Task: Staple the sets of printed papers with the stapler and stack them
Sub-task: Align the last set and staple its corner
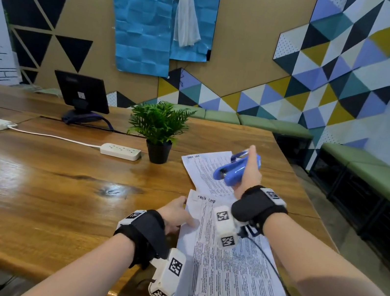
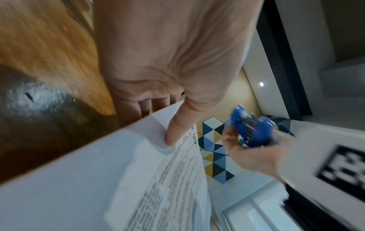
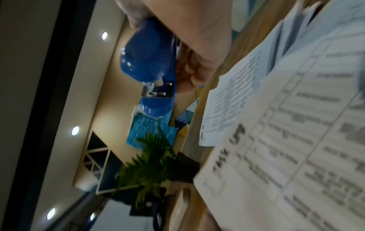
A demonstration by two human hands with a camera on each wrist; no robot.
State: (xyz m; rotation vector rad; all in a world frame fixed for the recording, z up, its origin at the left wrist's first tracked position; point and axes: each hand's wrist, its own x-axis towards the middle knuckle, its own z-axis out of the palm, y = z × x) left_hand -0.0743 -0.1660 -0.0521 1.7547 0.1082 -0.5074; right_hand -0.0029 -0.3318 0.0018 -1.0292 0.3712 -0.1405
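A set of printed papers (image 1: 231, 278) headed "Task List" lies near the front edge of the wooden table (image 1: 40, 186). My left hand (image 1: 178, 216) pinches its top left corner, thumb on top (image 2: 177, 129) and fingers underneath. A second printed set (image 1: 206, 173) lies farther back, partly behind my right hand (image 1: 249, 172). That hand grips a blue stapler (image 1: 235, 171) in the air above the far set, its mouth pointing left and down. In the right wrist view the stapler (image 3: 152, 75) shows its metal anvil, and both paper sets (image 3: 286, 140) appear blurred.
A potted fern (image 1: 159, 131) stands just left of the far papers. Two white power strips (image 1: 121, 151) with a cord lie at mid left, and a dark monitor (image 1: 81, 95) stands behind them. Green benches (image 1: 370, 172) line the right wall past the table edge.
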